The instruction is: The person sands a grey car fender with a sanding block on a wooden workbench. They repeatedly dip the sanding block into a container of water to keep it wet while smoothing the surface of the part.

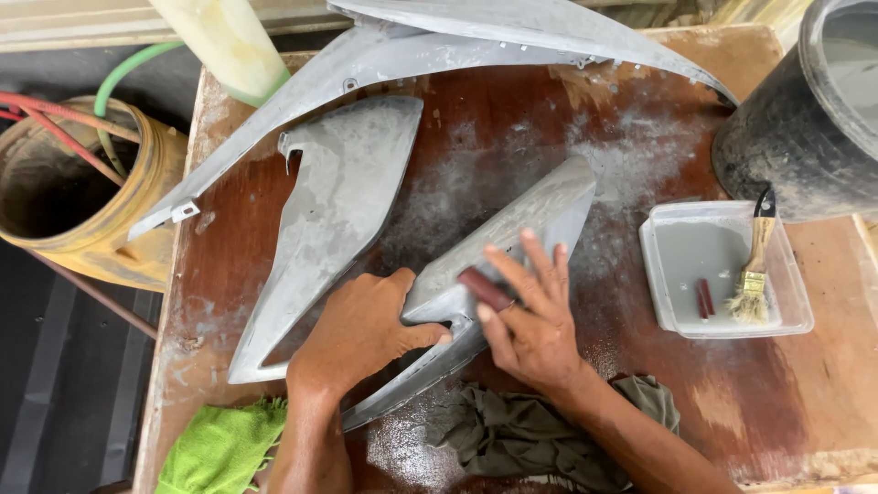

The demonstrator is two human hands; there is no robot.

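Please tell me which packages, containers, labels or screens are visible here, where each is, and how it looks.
No labels, signs or screens.
Plastic tray: table's right side, clear, rectangular, holding a brush.
Black bucket: top right, round.
Yellow bucket: left, beside the table, round, hoses inside.
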